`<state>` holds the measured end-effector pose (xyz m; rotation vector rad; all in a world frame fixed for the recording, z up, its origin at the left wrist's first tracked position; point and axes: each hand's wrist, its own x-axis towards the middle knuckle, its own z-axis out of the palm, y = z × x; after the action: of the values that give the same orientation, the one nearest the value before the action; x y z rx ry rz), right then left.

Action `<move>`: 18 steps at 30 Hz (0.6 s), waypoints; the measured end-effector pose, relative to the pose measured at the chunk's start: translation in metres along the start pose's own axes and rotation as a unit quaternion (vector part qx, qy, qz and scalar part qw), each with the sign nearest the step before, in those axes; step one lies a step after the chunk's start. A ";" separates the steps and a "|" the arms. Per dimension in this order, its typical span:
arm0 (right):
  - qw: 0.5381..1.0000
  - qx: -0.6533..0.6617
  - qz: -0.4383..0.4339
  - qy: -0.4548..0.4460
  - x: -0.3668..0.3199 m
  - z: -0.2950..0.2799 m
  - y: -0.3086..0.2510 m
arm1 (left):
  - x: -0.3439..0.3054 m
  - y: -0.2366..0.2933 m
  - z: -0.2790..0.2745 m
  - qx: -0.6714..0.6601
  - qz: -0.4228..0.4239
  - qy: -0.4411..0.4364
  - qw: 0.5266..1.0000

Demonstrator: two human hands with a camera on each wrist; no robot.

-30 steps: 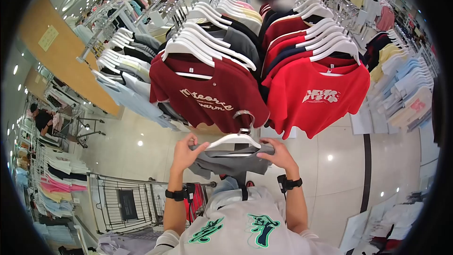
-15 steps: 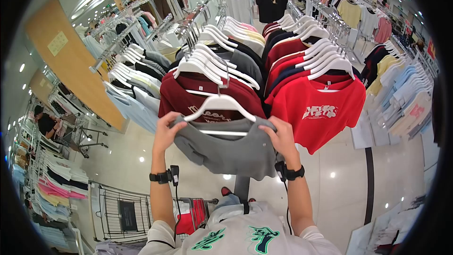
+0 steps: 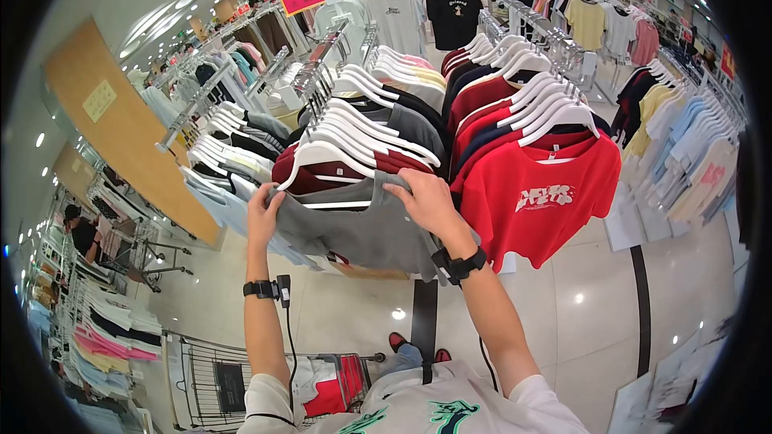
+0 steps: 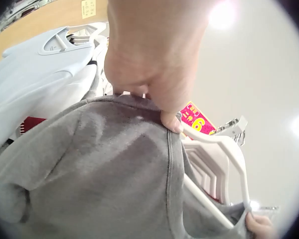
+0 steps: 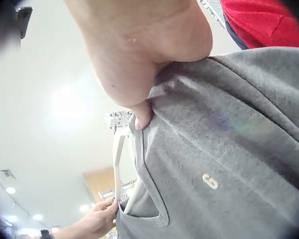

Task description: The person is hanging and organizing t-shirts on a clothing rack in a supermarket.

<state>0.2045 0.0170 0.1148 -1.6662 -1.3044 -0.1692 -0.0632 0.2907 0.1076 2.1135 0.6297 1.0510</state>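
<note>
The left hand (image 3: pixel 263 207) and right hand (image 3: pixel 428 199) each pinch a shoulder of the soft grey fabric shirt (image 3: pixel 346 233) on its white curved plastic hanger (image 3: pixel 320 151), at the near end of the left chrome metal rack (image 3: pixel 328 44), apparently to keep its neckline spread. The right wrist view reveals a pale chest emblem (image 5: pixel 210 181), barely a speck from the head.

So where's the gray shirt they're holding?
The gray shirt is near the middle of the head view, held by the left hand and right hand, just left of the hanging red shirt.
</note>
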 end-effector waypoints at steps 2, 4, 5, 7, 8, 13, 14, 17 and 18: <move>1.000 0.012 0.011 -0.025 -0.002 0.000 -0.002 | 0.000 -0.012 -0.002 0.015 0.007 0.001 1.000; 0.998 -0.016 0.022 -0.053 -0.001 -0.006 -0.008 | 0.002 -0.003 -0.004 0.030 0.005 -0.017 0.999; 1.000 -0.018 -0.004 -0.015 0.000 -0.006 -0.009 | 0.003 0.001 -0.004 0.029 0.004 -0.015 0.999; 0.998 -0.038 -0.030 0.027 0.003 -0.007 -0.012 | 0.005 0.028 0.003 0.065 0.046 -0.034 0.996; 0.995 -0.048 -0.053 0.064 0.006 -0.006 -0.013 | 0.006 0.040 0.007 0.065 0.044 -0.032 0.996; 0.989 -0.008 -0.057 0.136 0.023 0.013 -0.022 | 0.029 0.066 0.032 0.041 0.061 0.013 0.997; 0.989 -0.009 -0.058 0.137 0.026 0.016 -0.021 | 0.035 0.070 0.036 0.053 0.070 0.044 0.995; 0.983 -0.076 -0.051 0.158 0.038 0.023 -0.014 | 0.055 0.078 0.050 0.084 0.137 0.089 0.983; 0.983 -0.077 -0.052 0.159 0.039 0.028 -0.010 | 0.060 0.082 0.057 0.114 0.181 0.113 0.970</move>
<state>0.2005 0.0634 0.1307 -1.6196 -1.1570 -0.5867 0.0267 0.2570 0.1742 2.3866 0.4996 1.4995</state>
